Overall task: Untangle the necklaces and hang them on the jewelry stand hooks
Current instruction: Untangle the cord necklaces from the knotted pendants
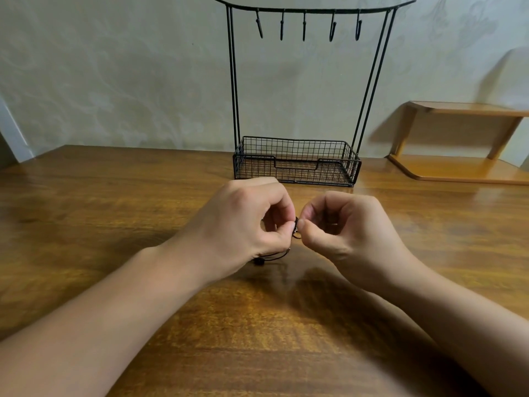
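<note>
Necklaces [296, 229], a dark knotted cord, sit pinched between both hands just above the table [114, 210]. Beyond them the stand [297, 164] rises straight ahead, all five hooks [304, 25] bare. Left hand [243, 224] and right hand [346, 227] each nip the knot with thumb and forefinger; loose cord trails down-left under the left palm.

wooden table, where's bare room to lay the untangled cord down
Bare wood lies left of the black wire jewelry stand, across the brown wooden table, and right of the right hand before the light wooden corner shelf. Crowded: the middle, where the left hand and right hand pinch the black cord necklace.
</note>
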